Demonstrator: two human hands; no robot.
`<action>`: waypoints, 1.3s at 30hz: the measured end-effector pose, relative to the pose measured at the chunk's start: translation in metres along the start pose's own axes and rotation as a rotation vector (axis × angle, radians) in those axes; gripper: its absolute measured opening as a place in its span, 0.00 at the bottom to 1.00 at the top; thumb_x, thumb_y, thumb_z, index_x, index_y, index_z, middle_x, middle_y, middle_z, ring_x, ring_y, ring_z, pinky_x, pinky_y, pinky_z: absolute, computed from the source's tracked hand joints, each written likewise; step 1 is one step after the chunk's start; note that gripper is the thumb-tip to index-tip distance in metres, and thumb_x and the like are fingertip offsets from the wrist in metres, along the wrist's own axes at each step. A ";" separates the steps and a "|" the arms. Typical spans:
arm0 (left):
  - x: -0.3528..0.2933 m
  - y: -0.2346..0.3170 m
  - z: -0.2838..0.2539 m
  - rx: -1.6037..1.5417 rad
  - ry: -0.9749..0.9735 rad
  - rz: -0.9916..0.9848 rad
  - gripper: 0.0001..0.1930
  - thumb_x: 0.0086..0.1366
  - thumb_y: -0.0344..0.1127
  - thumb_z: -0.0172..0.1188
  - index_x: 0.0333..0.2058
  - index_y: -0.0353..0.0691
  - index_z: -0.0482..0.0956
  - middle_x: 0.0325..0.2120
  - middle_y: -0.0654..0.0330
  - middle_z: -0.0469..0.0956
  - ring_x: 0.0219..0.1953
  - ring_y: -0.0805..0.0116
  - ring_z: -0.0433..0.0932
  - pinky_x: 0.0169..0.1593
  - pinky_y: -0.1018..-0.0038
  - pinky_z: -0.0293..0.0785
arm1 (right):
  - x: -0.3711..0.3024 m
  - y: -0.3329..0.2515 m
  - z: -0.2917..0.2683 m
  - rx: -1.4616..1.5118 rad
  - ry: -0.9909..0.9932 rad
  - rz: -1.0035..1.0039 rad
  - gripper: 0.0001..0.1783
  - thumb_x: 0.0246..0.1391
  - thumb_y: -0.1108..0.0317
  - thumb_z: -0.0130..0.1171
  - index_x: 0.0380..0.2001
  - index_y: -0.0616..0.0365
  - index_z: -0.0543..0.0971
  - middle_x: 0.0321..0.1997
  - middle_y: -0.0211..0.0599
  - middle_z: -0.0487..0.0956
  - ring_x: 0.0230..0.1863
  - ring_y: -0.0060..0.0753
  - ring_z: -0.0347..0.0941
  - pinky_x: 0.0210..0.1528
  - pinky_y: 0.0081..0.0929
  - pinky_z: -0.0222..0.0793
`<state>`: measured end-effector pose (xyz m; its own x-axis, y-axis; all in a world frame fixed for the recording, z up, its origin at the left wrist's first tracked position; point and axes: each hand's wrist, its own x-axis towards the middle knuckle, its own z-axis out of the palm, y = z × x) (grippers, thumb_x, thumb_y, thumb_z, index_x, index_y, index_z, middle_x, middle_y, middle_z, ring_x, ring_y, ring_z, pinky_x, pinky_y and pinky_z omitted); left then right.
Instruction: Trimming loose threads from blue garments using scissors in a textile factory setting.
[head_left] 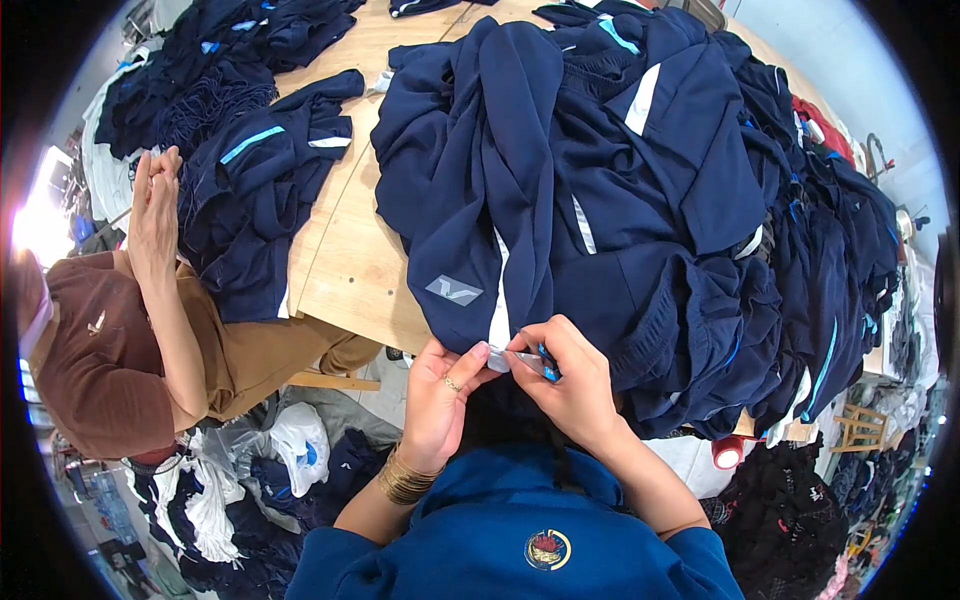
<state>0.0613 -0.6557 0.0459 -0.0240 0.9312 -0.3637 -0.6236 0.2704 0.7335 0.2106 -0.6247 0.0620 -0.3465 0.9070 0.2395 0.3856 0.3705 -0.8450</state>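
A navy garment (pixel 460 215) with a white stripe and a grey emblem hangs over the near edge of the table toward me. My left hand (pixel 440 388) is closed, pinching the garment's edge where the white stripe ends. Close beside it, my right hand (pixel 568 378) is closed around small thread snips (pixel 549 364) with blue on the handle. Their tip points at the pinched edge, and the fingers partly hide them. Thumbs and fingertips of both hands nearly meet there.
A heap of navy garments (pixel 720 290) covers the table's right side. More navy clothes (pixel 245 190) lie on the wooden table (pixel 350 270) at left, before a seated person in brown (pixel 110 345). Below are a white plastic bag (pixel 300 450), dark cloth piles (pixel 760 540) and a wooden stool (pixel 858 428).
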 end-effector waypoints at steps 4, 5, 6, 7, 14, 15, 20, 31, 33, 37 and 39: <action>-0.001 0.000 0.001 0.034 -0.014 0.008 0.13 0.62 0.29 0.51 0.45 0.34 0.67 0.39 0.55 0.75 0.41 0.69 0.75 0.46 0.71 0.73 | 0.000 -0.002 -0.001 0.029 0.004 0.037 0.13 0.42 0.76 0.61 0.33 0.61 0.71 0.29 0.38 0.72 0.29 0.33 0.73 0.30 0.23 0.68; 0.000 0.000 0.001 0.013 -0.017 -0.005 0.13 0.63 0.29 0.50 0.45 0.34 0.67 0.39 0.55 0.75 0.41 0.69 0.75 0.47 0.71 0.72 | 0.001 -0.001 0.000 0.090 -0.002 0.111 0.12 0.43 0.76 0.61 0.32 0.62 0.71 0.29 0.38 0.72 0.29 0.32 0.73 0.31 0.23 0.68; 0.000 -0.001 0.000 -0.009 -0.020 -0.019 0.13 0.63 0.30 0.50 0.45 0.34 0.67 0.40 0.55 0.75 0.41 0.69 0.75 0.47 0.71 0.72 | 0.001 -0.001 0.000 0.151 -0.008 0.186 0.11 0.43 0.75 0.60 0.31 0.62 0.71 0.29 0.38 0.73 0.29 0.30 0.73 0.32 0.22 0.67; 0.001 -0.002 -0.001 -0.009 -0.019 -0.019 0.13 0.63 0.30 0.50 0.45 0.34 0.67 0.40 0.55 0.75 0.41 0.69 0.75 0.47 0.71 0.72 | 0.001 -0.001 0.000 0.151 -0.009 0.186 0.11 0.43 0.75 0.60 0.31 0.62 0.71 0.29 0.38 0.73 0.29 0.30 0.73 0.32 0.22 0.67; 0.003 -0.004 -0.004 -0.059 -0.026 -0.056 0.12 0.63 0.30 0.49 0.46 0.35 0.67 0.40 0.55 0.75 0.42 0.69 0.75 0.48 0.71 0.72 | -0.001 0.000 -0.003 0.174 0.009 0.238 0.09 0.45 0.74 0.60 0.30 0.63 0.71 0.28 0.37 0.72 0.28 0.25 0.70 0.32 0.20 0.66; 0.003 -0.004 -0.004 -0.060 -0.025 -0.059 0.12 0.63 0.30 0.49 0.46 0.35 0.67 0.41 0.55 0.75 0.42 0.68 0.75 0.48 0.71 0.72 | -0.001 0.000 -0.003 0.169 0.012 0.246 0.10 0.45 0.74 0.60 0.30 0.63 0.71 0.28 0.36 0.72 0.28 0.24 0.70 0.32 0.20 0.66; 0.003 -0.007 -0.004 -0.041 -0.035 -0.051 0.12 0.64 0.30 0.49 0.46 0.35 0.66 0.41 0.55 0.74 0.43 0.68 0.75 0.48 0.70 0.72 | -0.002 0.001 0.000 0.194 0.020 0.265 0.09 0.45 0.74 0.60 0.30 0.62 0.71 0.27 0.35 0.72 0.27 0.23 0.69 0.32 0.19 0.65; 0.002 -0.003 -0.001 -0.082 -0.039 -0.060 0.12 0.66 0.33 0.47 0.46 0.38 0.65 0.43 0.58 0.73 0.44 0.69 0.73 0.48 0.69 0.72 | -0.010 -0.001 -0.012 0.593 0.005 0.545 0.06 0.49 0.72 0.58 0.28 0.62 0.72 0.24 0.23 0.70 0.26 0.10 0.61 0.29 0.12 0.59; 0.003 -0.004 -0.002 -0.105 -0.050 -0.080 0.13 0.66 0.34 0.46 0.48 0.39 0.64 0.45 0.58 0.72 0.46 0.69 0.72 0.49 0.69 0.71 | -0.016 -0.004 -0.011 0.595 0.014 0.549 0.06 0.49 0.72 0.58 0.29 0.62 0.73 0.24 0.23 0.70 0.25 0.10 0.61 0.28 0.12 0.58; 0.002 -0.003 0.004 -0.103 -0.052 -0.073 0.15 0.66 0.34 0.45 0.50 0.39 0.63 0.46 0.57 0.71 0.47 0.68 0.72 0.50 0.68 0.70 | -0.023 -0.003 -0.008 0.425 0.035 0.410 0.06 0.49 0.72 0.58 0.32 0.60 0.74 0.23 0.23 0.69 0.24 0.11 0.60 0.28 0.12 0.57; 0.001 -0.001 0.007 -0.127 -0.038 -0.045 0.12 0.66 0.34 0.47 0.47 0.40 0.65 0.42 0.58 0.73 0.44 0.69 0.73 0.47 0.68 0.71 | -0.021 -0.006 -0.005 0.306 0.101 0.315 0.07 0.50 0.71 0.58 0.33 0.60 0.74 0.22 0.25 0.68 0.24 0.13 0.61 0.27 0.13 0.58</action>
<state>0.0677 -0.6539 0.0488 0.0349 0.9281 -0.3708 -0.7174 0.2816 0.6373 0.2201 -0.6447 0.0644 -0.1622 0.9866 -0.0196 0.1826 0.0104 -0.9831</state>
